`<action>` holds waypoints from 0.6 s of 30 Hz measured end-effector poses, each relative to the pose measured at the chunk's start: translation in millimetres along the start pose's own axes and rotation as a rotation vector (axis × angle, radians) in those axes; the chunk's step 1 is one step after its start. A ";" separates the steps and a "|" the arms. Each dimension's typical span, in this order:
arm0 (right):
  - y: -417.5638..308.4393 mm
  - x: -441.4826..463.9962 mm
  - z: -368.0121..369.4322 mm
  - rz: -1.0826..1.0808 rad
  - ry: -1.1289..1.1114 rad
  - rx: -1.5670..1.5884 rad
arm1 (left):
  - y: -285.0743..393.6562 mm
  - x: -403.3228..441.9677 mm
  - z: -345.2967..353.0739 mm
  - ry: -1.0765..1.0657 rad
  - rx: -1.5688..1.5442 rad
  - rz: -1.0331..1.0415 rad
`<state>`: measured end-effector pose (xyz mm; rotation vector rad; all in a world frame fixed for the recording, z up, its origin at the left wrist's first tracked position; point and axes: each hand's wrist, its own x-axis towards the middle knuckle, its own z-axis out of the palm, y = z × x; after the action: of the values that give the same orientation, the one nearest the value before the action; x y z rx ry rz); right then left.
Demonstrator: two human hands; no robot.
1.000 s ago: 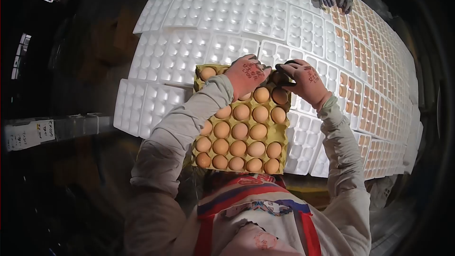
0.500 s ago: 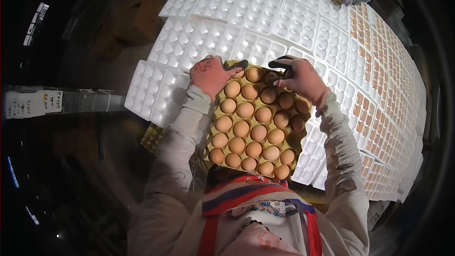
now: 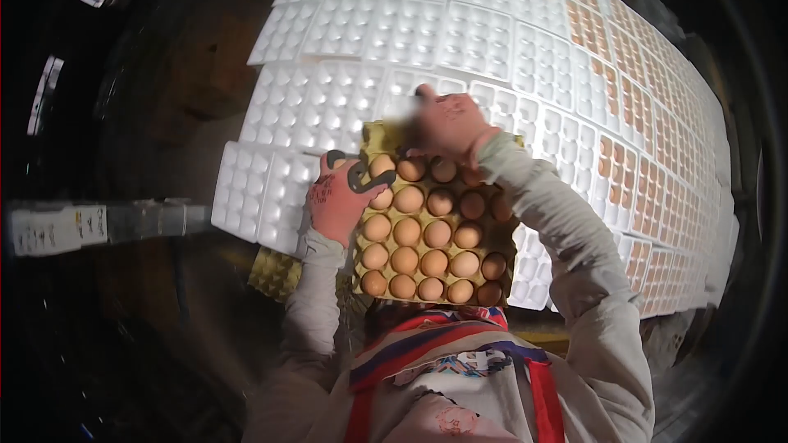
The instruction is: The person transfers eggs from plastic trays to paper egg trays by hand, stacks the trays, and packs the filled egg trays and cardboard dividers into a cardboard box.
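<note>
illegible print (image 3: 321, 189) on gloved hands (image 3: 336, 203) (image 3: 450, 125), illegible label (image 3: 59, 230)

- Holds the left hand (image 3: 335, 207) fairly close to the body, back upward, with the dark-tipped thumb (image 3: 382, 181) and fingers curled.
- Extends the right hand (image 3: 455, 125) farther forward, toward the body's midline, with knuckles upward and fingertips lost in blur.
- Bends the right elbow outward, slanting the right forearm (image 3: 558, 213) in toward the middle.
- Points the left forearm (image 3: 318, 312) almost straight ahead.
- Wears pink gloves (image 3: 328, 217) and pale, wrinkled sleeves (image 3: 583, 250) along both arms.
</note>
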<state>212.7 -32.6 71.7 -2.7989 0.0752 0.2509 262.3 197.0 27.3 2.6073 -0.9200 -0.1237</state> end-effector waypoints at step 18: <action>304.9 -206.2 49.5 0.777 1.144 1.543 | 268.9 135.8 87.2 -0.430 -0.505 0.881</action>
<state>-22.7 -299.6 -33.9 -0.9642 1.0471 -0.8683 192.7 -107.7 52.2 1.5630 -1.8111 -0.5927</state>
